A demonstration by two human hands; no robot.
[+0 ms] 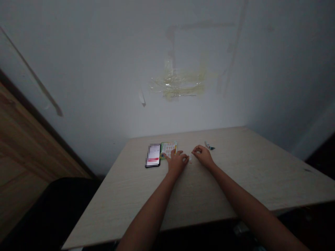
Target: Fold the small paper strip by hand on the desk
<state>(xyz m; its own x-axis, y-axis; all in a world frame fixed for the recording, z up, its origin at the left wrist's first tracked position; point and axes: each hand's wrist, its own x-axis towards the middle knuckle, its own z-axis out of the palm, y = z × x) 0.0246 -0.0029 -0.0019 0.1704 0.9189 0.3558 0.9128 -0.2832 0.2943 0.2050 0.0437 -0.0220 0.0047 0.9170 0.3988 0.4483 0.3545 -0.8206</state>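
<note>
My left hand (pixel 177 161) rests on the pale wooden table (pixel 125 195), fingers curled, its fingertips pinching a small whitish piece (pixel 190 159). It partly covers a green and yellow printed packet (pixel 168 149). My right hand (pixel 202 155) lies just to the right, fingers curled into a pinch; what it grips is too small to make out. The two hands nearly touch.
A black phone (pixel 153 155) with a lit screen lies left of the packet. A small torn wrapper scrap (pixel 209 146) sits behind my right hand. A white wall with tape residue (pixel 178 85) stands behind the table. A dark chair (pixel 52 209) is at the lower left.
</note>
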